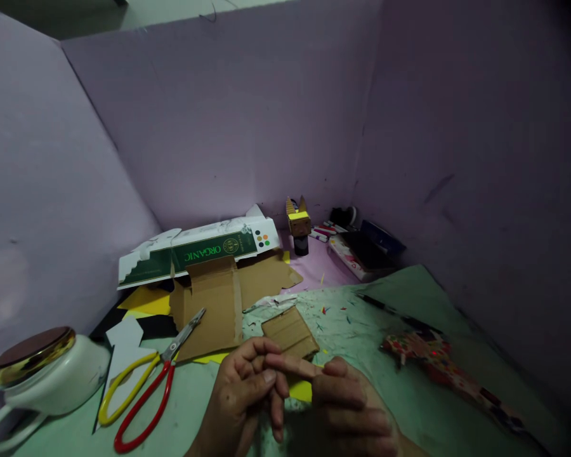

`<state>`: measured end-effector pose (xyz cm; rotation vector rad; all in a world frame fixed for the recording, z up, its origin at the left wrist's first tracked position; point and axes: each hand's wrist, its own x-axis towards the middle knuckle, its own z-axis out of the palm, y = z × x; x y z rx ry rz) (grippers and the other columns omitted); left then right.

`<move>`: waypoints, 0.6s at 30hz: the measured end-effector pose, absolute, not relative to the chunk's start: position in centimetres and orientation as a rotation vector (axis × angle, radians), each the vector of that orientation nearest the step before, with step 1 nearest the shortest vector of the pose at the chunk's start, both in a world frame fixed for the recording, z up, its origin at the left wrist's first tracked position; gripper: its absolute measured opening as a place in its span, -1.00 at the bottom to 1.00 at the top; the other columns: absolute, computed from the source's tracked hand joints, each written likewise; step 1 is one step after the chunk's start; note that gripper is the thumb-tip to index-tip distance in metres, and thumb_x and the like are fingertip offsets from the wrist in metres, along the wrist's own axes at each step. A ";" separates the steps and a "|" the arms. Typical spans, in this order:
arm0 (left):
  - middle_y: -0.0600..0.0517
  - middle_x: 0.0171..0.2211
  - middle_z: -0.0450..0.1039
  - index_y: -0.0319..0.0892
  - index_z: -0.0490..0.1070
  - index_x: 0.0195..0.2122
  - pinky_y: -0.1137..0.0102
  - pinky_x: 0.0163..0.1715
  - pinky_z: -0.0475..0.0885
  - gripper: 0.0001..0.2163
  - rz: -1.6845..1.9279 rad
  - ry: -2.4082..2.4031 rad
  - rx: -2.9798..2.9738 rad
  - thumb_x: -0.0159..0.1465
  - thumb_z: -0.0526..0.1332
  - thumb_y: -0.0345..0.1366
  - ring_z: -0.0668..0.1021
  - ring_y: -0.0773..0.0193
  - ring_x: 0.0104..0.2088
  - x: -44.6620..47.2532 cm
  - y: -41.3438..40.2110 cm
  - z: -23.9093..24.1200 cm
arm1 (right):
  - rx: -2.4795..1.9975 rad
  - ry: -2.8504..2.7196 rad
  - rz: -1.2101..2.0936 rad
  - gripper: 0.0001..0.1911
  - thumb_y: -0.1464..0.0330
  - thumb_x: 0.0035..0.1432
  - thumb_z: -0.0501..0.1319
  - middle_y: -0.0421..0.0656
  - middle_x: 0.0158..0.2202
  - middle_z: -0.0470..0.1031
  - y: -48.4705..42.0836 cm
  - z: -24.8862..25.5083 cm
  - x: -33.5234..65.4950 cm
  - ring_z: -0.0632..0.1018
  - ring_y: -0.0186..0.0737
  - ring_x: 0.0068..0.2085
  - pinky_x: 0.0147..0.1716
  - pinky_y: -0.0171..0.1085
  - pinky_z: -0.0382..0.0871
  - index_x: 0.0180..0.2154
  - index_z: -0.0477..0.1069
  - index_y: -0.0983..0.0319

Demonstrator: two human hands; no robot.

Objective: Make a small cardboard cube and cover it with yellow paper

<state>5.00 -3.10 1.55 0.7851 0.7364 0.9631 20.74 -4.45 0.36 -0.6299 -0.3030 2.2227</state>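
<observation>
Cardboard piece [291, 330] beyond left hand [242, 397] and right hand [349, 406].

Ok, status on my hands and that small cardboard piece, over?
Left hand, right hand: touching, nothing visibly held. Cardboard piece: just beyond them. Scissors: off to the left, tips over bigger cardboard.
</observation>
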 end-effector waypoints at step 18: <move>-0.09 -0.21 0.63 -0.17 0.57 -0.22 0.34 -0.22 0.42 -0.78 0.690 2.434 1.666 0.12 0.23 -0.39 0.60 0.07 -0.17 -6.7 5.3 0.9 | -1.118 -0.753 1.171 -0.82 0.31 -0.18 0.41 -0.24 -0.66 0.42 -0.9 -1.0 23.1 0.35 -0.39 -0.63 -0.62 -0.39 0.18 -0.45 0.55 0.25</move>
